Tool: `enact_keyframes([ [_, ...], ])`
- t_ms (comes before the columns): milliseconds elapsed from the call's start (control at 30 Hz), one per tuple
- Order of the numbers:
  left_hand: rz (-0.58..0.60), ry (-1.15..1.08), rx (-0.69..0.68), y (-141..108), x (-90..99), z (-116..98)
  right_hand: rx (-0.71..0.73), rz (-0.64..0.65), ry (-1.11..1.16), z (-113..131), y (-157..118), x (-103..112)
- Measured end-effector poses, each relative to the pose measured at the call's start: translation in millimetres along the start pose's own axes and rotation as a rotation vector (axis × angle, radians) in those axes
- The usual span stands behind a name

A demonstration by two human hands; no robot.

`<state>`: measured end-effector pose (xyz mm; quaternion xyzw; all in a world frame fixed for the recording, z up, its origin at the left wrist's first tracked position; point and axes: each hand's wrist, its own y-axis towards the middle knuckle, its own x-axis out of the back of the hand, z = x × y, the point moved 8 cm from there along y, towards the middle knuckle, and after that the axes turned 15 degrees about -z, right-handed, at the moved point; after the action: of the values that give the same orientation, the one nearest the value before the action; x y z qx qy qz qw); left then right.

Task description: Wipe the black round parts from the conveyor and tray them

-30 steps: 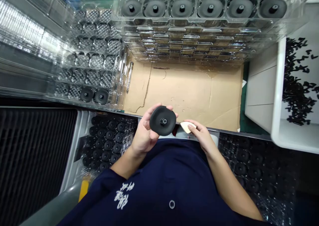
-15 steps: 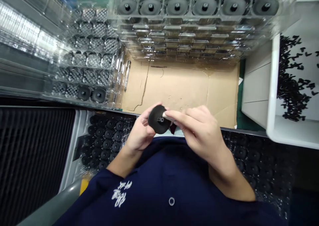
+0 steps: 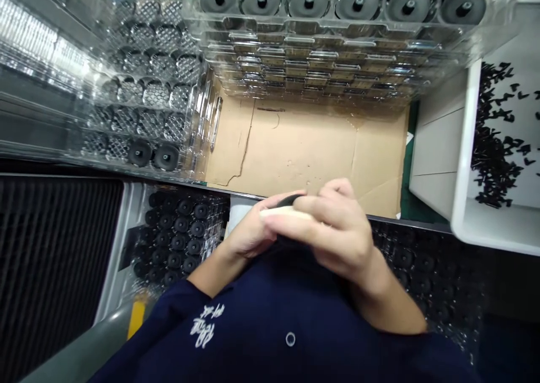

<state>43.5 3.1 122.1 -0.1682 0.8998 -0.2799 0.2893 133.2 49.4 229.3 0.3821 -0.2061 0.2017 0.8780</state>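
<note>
My left hand (image 3: 251,231) is closed around a black round disc (image 3: 291,199), which is tilted so that mostly its edge shows. My right hand (image 3: 337,225) lies across the front of the disc with its fingers bent and pressed together. On its index finger is a pale cream covering (image 3: 287,212) that looks like a finger cot. The right fingers hide most of the disc, and whatever they may pinch is out of sight. Both hands are close to my body, at the near edge of a cardboard sheet (image 3: 299,147).
Stacked clear plastic trays (image 3: 307,43) with grey-black discs stand at the back. Another clear tray (image 3: 147,96) at the left has two discs in its front row. A white bin (image 3: 462,192) with small black pieces (image 3: 495,163) is at the right. More discs (image 3: 179,225) lie low at the left.
The disc has turned from facing up to nearly edge-on and moved slightly right. My right hand has closed in over it, and its fingers now cover the disc's face.
</note>
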Motion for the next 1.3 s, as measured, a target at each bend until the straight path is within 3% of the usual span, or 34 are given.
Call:
enact_keyframes([
  [67,0.075,-0.088,-0.011,-1.8,0.4,-4.4,-0.170,-0.018,0.008,-33.6,-21.4,1.1],
  [167,0.134,-0.211,-0.004,-4.4,3.3,-11.3,-0.527,-0.013,-0.011,-96.4,-74.2,2.0],
  [267,0.176,-0.244,0.035,-8.5,-1.7,-12.8,-0.676,0.017,-0.079,-116.3,-106.1,9.1],
  [333,0.189,-0.227,0.071,-11.9,-8.4,-10.8,-0.648,-0.030,-0.119,-99.9,-96.2,23.7],
  [433,0.195,-0.204,0.060,-16.7,-17.7,-11.3,-0.530,-0.206,-0.054,-52.3,-50.9,47.8],
  [567,0.120,-0.101,-0.087,-15.5,-10.6,-19.2,-0.177,-0.226,0.010,6.4,-2.8,36.7],
  [633,0.038,-0.046,-0.164,-10.4,3.1,-23.4,-0.129,-0.179,-0.062,6.8,0.2,20.7],
  [733,-0.030,-0.060,-0.235,-3.9,17.8,-26.5,-0.184,0.012,-0.078,-10.0,-8.2,-5.7],
  [767,-0.030,-0.070,-0.237,-2.7,18.1,-25.4,-0.187,0.023,-0.069,-12.5,-10.3,-8.6],
  [900,-0.030,-0.107,-0.259,-4.1,5.7,-23.4,-0.140,-0.302,-0.161,-0.1,-13.2,10.1],
  [933,-0.038,-0.121,-0.278,-5.8,2.6,-25.3,-0.129,-0.333,-0.167,6.1,-14.9,10.7],
  [1033,-0.052,-0.157,-0.305,-10.7,-3.8,-31.3,-0.096,-0.254,-0.072,22.5,-14.4,2.6],
  [1100,0.000,-0.155,-0.253,-12.5,-10.4,-30.4,-0.060,-0.197,-0.002,28.7,-7.5,0.3],
  [1200,0.074,-0.105,-0.165,-13.4,-15.8,-26.0,-0.015,-0.223,-0.021,27.8,2.6,3.5],
  [1300,0.067,-0.116,-0.155,-12.6,-9.0,-27.3,0.023,-0.249,0.022,25.9,-3.5,0.4],
])
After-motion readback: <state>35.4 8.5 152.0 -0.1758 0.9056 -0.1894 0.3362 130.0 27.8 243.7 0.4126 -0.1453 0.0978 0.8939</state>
